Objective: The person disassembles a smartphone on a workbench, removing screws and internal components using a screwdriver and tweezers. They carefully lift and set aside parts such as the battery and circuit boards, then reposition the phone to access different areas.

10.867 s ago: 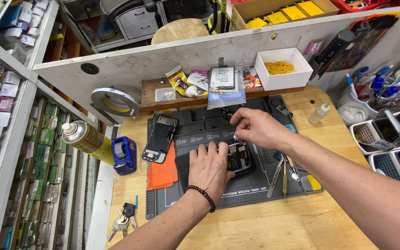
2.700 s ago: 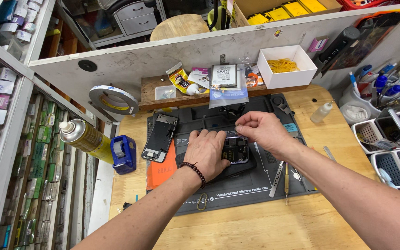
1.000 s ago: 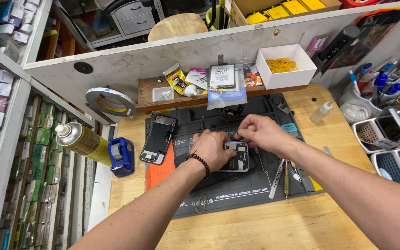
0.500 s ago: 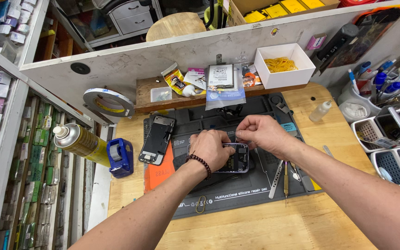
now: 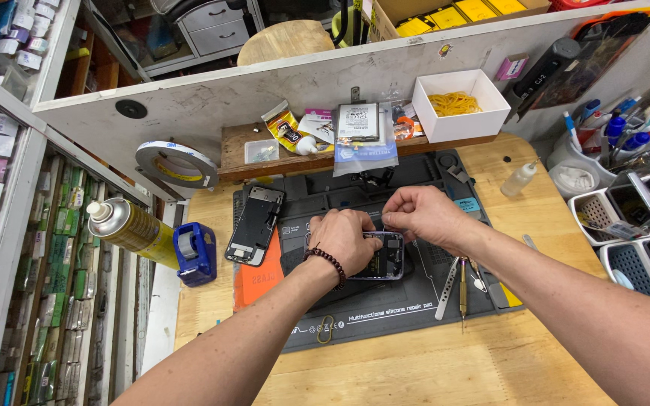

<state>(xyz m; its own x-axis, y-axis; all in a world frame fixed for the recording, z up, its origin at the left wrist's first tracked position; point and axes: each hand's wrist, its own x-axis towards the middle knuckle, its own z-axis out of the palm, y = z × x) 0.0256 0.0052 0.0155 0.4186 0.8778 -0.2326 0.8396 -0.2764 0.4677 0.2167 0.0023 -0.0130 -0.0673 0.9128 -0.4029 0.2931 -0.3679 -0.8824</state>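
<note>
An opened phone body (image 5: 385, 259) with its insides showing lies on a black silicone repair mat (image 5: 385, 316). My left hand (image 5: 346, 239) rests on the phone's left part, fingers curled over it, a bead bracelet on the wrist. My right hand (image 5: 423, 214) hovers at the phone's top edge with thumb and fingers pinched together over it; whatever is between the fingertips is too small to see. A detached phone screen (image 5: 254, 225) lies on the mat's left side.
Screwdriver and tweezers (image 5: 457, 277) lie right of the phone. An orange card (image 5: 256, 274), blue tape dispenser (image 5: 193, 252) and spray can (image 5: 126, 229) sit left. A wooden shelf (image 5: 242, 162) with small parts, a white box of rubber bands (image 5: 457, 105) and tool bins (image 5: 633, 218) ring the mat.
Both hands have drawn closer together over the phone. My left hand has curled its fingers over the phone's left side, and the right has pinched in at the top edge.
</note>
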